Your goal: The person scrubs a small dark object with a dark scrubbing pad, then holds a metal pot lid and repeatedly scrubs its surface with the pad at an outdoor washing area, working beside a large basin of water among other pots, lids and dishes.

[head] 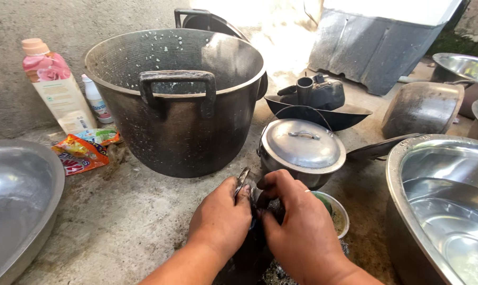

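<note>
Seeing from my remote feed, biggest first: big blackened pot (pixel 175 105) sits far centre on the concrete floor (pixel 117 221), upright, two-bar handle facing me, white specks on its inner wall. Steel basin (pixel 445 211) at near right, cropped by the frame edge; second steel basin (pixel 17 200) at near left, also cropped. Grey tub-like container (pixel 376 42) far right. Dark pot on its side (pixel 421 108) right of centre, more steel bowls (pixel 463 67) behind it. Blackened wok (pixel 323 113) behind the small pot, with a dark kettle-like piece (pixel 313 92) lying in it. Small aluminium pot with lid (pixel 302 150) centre, lid on, just beyond the hands. Pink-topped bottle (pixel 57 84) and small white bottle (pixel 96 100) stand far left against the wall; crumpled sachets (pixel 83 150) lie on the floor in front of them. Small bowl (pixel 336 211) sits just right of the right hand, partly hidden.

Hands: left hand (pixel 220 219) and right hand (pixel 297 221) are both clenched on a dark blackened item (pixel 249 237) at near centre, low between them. A thin metal loop (pixel 242 180) sticks up by the left fingers. I cannot tell what the item is; it's mostly covered. Ring visible on a right-hand finger.
</note>
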